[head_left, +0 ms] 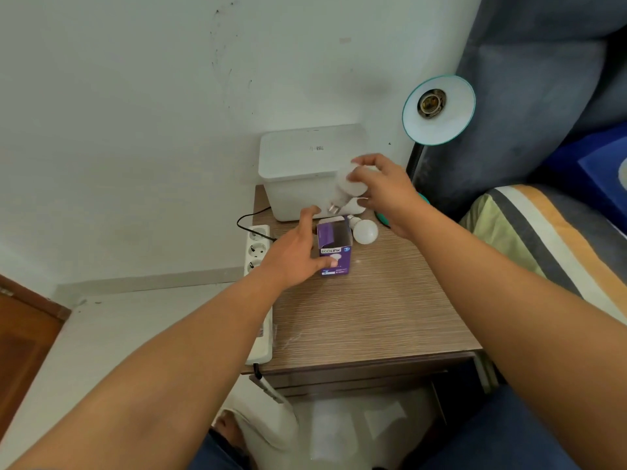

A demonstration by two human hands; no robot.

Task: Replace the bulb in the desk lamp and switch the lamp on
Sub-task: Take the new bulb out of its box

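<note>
My right hand point(383, 188) grips a white bulb point(346, 189) by its globe, screw base pointing down, just above the open purple bulb box point(334, 244). My left hand point(295, 252) holds that box by its left side on the wooden table point(373, 310). A second white bulb point(364, 231) lies on the table right of the box. The teal desk lamp point(439, 110) stands at the back right, its shade tipped toward me, and its socket point(431, 103) is bare.
A white lidded bin point(305, 157) sits at the table's back by the wall. A white power strip point(258, 252) with a black cable runs along the table's left edge. A sofa with a striped cushion point(543, 239) borders the right side.
</note>
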